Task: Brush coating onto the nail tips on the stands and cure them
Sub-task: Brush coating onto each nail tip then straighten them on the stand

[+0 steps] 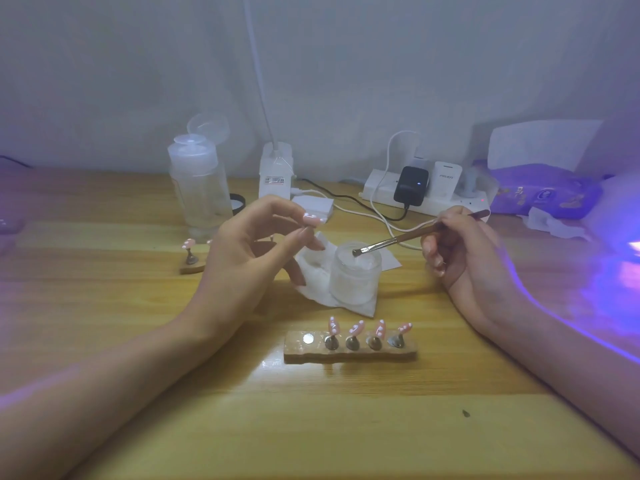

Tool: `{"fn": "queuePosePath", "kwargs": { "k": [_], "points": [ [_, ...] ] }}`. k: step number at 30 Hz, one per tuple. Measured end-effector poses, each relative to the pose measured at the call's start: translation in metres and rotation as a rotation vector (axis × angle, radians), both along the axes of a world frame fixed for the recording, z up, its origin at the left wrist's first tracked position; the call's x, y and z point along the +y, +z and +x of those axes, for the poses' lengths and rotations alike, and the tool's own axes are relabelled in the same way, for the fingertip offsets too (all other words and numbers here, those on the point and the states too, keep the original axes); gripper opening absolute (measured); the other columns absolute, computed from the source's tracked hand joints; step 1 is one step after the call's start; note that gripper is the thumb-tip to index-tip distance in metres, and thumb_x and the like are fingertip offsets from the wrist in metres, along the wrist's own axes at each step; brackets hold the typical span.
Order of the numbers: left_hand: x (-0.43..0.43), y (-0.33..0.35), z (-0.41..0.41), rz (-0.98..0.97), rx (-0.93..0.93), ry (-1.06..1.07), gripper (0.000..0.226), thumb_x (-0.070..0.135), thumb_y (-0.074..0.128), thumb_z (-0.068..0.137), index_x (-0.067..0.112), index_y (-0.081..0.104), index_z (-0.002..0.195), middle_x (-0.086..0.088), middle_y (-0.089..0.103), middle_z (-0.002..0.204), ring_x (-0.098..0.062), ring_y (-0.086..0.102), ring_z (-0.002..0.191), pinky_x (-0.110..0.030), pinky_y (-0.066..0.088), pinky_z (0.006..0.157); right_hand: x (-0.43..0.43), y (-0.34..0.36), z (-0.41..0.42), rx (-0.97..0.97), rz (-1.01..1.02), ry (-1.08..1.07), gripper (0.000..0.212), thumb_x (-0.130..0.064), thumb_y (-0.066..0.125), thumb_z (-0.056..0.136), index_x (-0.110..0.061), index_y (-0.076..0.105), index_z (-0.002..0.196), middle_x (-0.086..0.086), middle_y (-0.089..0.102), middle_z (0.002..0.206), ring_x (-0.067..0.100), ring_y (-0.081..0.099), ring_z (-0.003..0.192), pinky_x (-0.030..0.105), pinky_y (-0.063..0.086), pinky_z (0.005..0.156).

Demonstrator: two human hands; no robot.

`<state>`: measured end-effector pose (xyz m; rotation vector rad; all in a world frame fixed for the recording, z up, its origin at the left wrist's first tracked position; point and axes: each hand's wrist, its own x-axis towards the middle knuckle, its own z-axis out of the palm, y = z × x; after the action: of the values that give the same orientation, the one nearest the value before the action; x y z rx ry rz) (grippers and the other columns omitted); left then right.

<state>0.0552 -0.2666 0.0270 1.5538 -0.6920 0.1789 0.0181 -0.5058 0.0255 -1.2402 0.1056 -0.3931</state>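
Nearest, below and between both hands, four nail tips perch on a wooden base. They look light and brittle, best lifted by their metal stems. Beyond, the right hand grips a brush dipping into the frosted jar; the left hand pinches a fifth nail tip.

You're working on glossy yellow wood table w/ frosted matt round jar, metal-ferruled brush, glossy pink nail tips & rough wood block.
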Motion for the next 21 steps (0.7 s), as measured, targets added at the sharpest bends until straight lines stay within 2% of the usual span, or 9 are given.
{"fn": "queuePosePath", "kwargs": {
  "k": [4, 7, 10, 13, 17, 21],
  "points": [
    [0.0006, -0.0004, -0.0007, -0.007, -0.007, -0.016, 0.007, 0.004, 0.064, 0.093, 0.01, 0.065, 0.091, -0.01, 0.071, 0.083, -0.006, 0.066, 0.058, -0.009, 0.042, 0.045, 0.0, 0.0005, -0.0003, -0.005, -0.001, 0.003, 0.026, -0.014, 0.044, 0.101, -0.017, 0.044, 0.075, 0.001, 0.054, 0.051, 0.01, 0.048, 0.047, 0.018, 0.035, 0.041],
    [0.0015, -0.0026, 0.0011, 0.01, -0.03, -0.032, 0.004, 0.014, 0.066, 0.091, 0.01, 0.066, 0.093, -0.002, 0.067, 0.078, -0.007, 0.059, 0.054, -0.017, 0.045, 0.046, 0.0004, 0.001, -0.0004, 0.002, -0.003, -0.002, 0.027, -0.014, 0.044, 0.101, -0.017, 0.045, 0.074, 0.002, 0.054, 0.051, 0.01, 0.046, 0.046, 0.018, 0.034, 0.04],
    [0.0026, -0.0044, 0.0032, 0.037, -0.057, -0.005, 0.002, 0.02, 0.069, 0.089, 0.022, 0.068, 0.09, 0.008, 0.063, 0.085, -0.003, 0.048, 0.053, -0.013, 0.038, 0.049, 0.0004, 0.0014, -0.0008, 0.005, 0.0, -0.008, 0.027, -0.014, 0.043, 0.101, -0.017, 0.044, 0.074, 0.002, 0.054, 0.051, 0.01, 0.045, 0.045, 0.018, 0.034, 0.04],
    [0.0028, -0.0061, 0.0043, 0.053, -0.05, -0.002, 0.01, 0.023, 0.071, 0.088, 0.031, 0.068, 0.084, 0.009, 0.065, 0.09, -0.005, 0.044, 0.047, -0.013, 0.036, 0.047, 0.0005, 0.0017, -0.0004, 0.005, 0.006, -0.011, 0.027, -0.014, 0.043, 0.101, -0.017, 0.044, 0.074, 0.001, 0.054, 0.051, 0.009, 0.045, 0.045, 0.018, 0.034, 0.04],
    [0.0003, -0.0077, 0.0055, 0.165, -0.081, 0.005, 0.012, 0.014, 0.076, 0.086, 0.022, 0.069, 0.08, 0.014, 0.07, 0.083, 0.0, 0.051, 0.052, -0.011, 0.035, 0.05, 0.0004, 0.0018, 0.0004, 0.018, 0.006, -0.012, 0.027, -0.015, 0.045, 0.101, -0.017, 0.046, 0.074, 0.001, 0.054, 0.051, 0.01, 0.042, 0.044, 0.018, 0.033, 0.04],
    [0.0017, -0.0087, 0.0076, 0.217, -0.083, 0.008, 0.009, 0.015, 0.078, 0.083, 0.019, 0.071, 0.08, 0.011, 0.071, 0.085, 0.0, 0.047, 0.051, -0.013, 0.036, 0.051, -0.0006, 0.0017, 0.0006, 0.018, 0.007, -0.011, 0.027, -0.017, 0.046, 0.102, -0.019, 0.047, 0.075, -0.001, 0.055, 0.053, 0.01, 0.041, 0.044, 0.018, 0.033, 0.04]
  ]
}}
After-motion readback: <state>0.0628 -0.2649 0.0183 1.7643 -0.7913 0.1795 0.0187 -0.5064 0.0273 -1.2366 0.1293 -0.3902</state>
